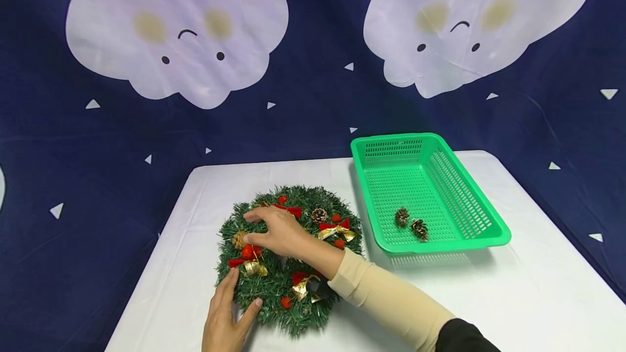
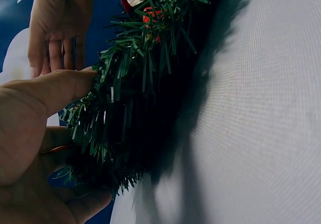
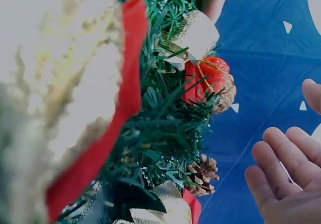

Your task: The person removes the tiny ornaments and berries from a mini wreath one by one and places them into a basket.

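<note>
A green tinsel wreath [image 1: 266, 288] lies on the white table, trimmed with red-and-gold bows [image 1: 255, 269], red balls and pine cones [image 1: 319, 215]. My left hand [image 1: 226, 314] holds its lower left edge, thumb on one side and fingers on the other in the left wrist view. Reaching across the wreath, my right hand [image 1: 281, 230] hovers over its upper left part with thumb and fingers apart. Just by its fingertips are a light-brown pine cone [image 1: 239, 240] and a shiny red ornament [image 1: 248, 252]. In the right wrist view, nothing lies between the right fingers [image 3: 288, 166].
A green plastic basket [image 1: 369, 200] stands at the back right of the table [image 1: 161, 287]. Two pine cones [image 1: 419, 229] lie inside it. A dark blue cloth [image 1: 313, 140] with white clouds hangs behind the table.
</note>
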The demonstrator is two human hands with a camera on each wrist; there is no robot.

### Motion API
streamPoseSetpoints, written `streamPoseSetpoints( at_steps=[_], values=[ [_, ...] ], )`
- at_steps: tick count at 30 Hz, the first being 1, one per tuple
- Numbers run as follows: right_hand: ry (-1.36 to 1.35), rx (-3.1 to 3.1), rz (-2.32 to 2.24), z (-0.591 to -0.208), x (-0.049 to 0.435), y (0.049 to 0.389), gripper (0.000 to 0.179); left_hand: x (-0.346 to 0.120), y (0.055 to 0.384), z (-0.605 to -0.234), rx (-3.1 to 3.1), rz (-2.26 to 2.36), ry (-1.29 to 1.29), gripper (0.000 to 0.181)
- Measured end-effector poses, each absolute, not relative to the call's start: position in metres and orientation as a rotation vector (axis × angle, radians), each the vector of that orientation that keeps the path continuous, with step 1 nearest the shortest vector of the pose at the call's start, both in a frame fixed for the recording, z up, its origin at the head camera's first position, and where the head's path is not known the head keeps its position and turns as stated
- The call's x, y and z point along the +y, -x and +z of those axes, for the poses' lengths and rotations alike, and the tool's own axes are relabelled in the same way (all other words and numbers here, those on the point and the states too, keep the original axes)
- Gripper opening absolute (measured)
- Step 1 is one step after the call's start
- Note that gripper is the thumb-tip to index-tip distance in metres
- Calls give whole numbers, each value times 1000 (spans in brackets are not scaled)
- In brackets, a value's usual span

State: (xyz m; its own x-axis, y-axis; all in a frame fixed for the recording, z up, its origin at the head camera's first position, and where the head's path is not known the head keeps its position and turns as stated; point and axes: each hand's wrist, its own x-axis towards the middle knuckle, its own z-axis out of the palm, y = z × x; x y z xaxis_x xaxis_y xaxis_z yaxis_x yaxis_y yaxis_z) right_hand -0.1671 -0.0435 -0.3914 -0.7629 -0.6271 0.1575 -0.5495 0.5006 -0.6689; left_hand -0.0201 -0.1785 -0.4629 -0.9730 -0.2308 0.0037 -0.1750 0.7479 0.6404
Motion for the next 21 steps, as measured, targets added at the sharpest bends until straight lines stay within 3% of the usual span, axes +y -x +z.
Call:
streamPoseSetpoints(
  at_steps=[21],
  values=[
    [1030,2637,-962,-402,-69,173,45,-180,18,-462,-2847,-1035,-295,79]
  ],
)
